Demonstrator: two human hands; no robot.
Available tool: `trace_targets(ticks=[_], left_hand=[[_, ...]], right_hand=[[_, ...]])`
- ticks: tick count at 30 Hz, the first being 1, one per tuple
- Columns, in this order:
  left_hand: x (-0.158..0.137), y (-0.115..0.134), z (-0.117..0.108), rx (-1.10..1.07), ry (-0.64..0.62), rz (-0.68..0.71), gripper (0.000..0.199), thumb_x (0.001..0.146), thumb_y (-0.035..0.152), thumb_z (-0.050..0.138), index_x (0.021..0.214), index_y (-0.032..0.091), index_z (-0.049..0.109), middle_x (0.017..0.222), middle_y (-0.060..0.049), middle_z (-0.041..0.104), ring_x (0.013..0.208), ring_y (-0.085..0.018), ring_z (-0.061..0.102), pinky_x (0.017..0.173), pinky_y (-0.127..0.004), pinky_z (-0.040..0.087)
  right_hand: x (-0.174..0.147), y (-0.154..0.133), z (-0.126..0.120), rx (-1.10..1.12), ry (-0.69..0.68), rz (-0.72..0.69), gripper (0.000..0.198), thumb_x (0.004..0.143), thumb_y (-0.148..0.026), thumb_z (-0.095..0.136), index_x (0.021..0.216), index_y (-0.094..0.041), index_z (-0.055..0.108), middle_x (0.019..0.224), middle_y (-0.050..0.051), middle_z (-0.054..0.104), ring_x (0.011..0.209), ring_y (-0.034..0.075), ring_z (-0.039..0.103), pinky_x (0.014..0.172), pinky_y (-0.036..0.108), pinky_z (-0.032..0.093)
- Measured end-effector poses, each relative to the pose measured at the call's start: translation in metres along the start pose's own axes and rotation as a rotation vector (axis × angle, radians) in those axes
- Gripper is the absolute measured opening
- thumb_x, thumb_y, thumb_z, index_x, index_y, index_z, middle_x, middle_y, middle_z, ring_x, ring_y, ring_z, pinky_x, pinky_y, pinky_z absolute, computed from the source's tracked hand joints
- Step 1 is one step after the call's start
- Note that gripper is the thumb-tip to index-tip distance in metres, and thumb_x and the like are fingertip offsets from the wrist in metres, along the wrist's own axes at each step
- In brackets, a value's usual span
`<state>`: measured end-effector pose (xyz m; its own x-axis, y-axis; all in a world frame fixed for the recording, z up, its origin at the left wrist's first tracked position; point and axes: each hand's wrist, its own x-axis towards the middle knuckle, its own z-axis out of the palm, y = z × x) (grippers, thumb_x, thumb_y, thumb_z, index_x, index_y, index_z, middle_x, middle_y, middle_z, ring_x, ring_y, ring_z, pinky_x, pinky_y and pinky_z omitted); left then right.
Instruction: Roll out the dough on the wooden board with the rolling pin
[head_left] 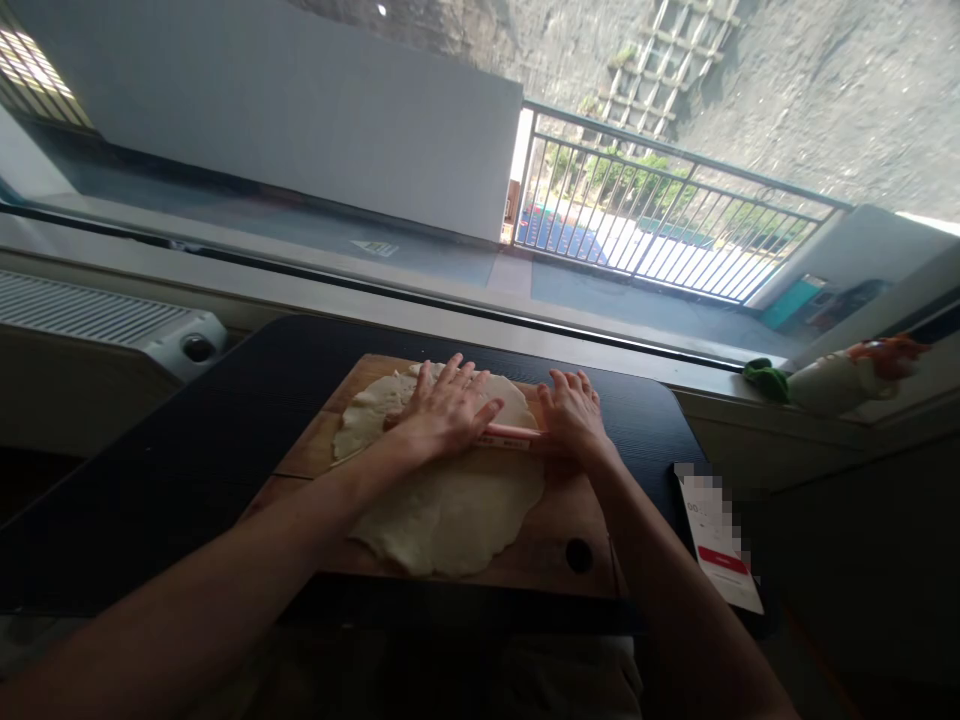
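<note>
A broad, thin sheet of pale dough (450, 515) with an uneven edge is spread over a wooden cutting board (581, 505). Across the dough lies a rolling pin (514, 437), reddish with a pale printed strip on its visible middle. My left hand (450, 405) rests flat over the pin's left part, fingers spread and pointing away from me. At the pin's right end, my right hand (571, 412) presses palm down with its fingers stretched out. Both hands cover the ends of the pin, and my left forearm hides some of the dough.
The board stands on a black table (187, 460). A phone (720, 545) with a lit screen lies at the right edge. Beyond the table are a window sill (480, 332), a white radiator (105, 315) at left, and a whitish vase-like object (829, 385) at right.
</note>
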<state>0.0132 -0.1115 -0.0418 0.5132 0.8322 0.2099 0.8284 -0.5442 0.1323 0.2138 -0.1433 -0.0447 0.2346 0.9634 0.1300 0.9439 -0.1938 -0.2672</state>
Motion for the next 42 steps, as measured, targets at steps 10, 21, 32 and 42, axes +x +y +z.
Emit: trace_targets(ticks=[10,21,32,42], left_hand=[[-0.076,0.004,-0.024,-0.13,0.041,0.371,0.032,0.084,0.044,0.053,0.111,0.03,0.062,0.13,-0.002,0.056,0.135,-0.025,0.031,0.113,-0.05,0.008],[-0.066,0.04,-0.024,-0.149,-0.079,0.366,0.048,0.088,0.06,0.034,0.108,0.027,0.063,0.129,-0.008,0.057,0.118,-0.028,0.049,0.099,-0.051,0.029],[-0.071,0.038,-0.026,-0.131,-0.111,0.367,0.058,0.086,0.066,0.027,0.113,0.027,0.061,0.13,-0.008,0.055,0.118,-0.029,0.048,0.101,-0.049,0.026],[-0.07,0.036,-0.027,-0.159,-0.171,0.368,0.062,0.086,0.068,0.023,0.118,0.027,0.057,0.135,-0.009,0.051,0.124,-0.03,0.042,0.102,-0.054,0.022]], right_hand=[[-0.073,0.028,-0.026,0.23,-0.117,-0.101,0.036,0.089,-0.03,0.04,0.115,-0.021,0.064,0.113,0.004,0.064,0.098,0.017,0.059,0.085,0.025,0.045],[-0.043,-0.002,-0.033,0.032,-0.236,-0.128,0.02,0.075,-0.021,0.054,0.08,-0.022,0.073,0.08,0.002,0.071,0.072,0.015,0.061,0.061,0.023,0.039],[-0.05,0.004,-0.031,0.184,-0.156,-0.174,0.017,0.075,-0.022,0.057,0.079,-0.019,0.073,0.075,0.001,0.07,0.066,0.012,0.06,0.057,0.021,0.039],[-0.044,0.012,-0.011,0.326,-0.088,-0.169,0.016,0.073,-0.021,0.059,0.084,-0.018,0.07,0.084,0.001,0.07,0.074,0.013,0.062,0.065,0.022,0.044]])
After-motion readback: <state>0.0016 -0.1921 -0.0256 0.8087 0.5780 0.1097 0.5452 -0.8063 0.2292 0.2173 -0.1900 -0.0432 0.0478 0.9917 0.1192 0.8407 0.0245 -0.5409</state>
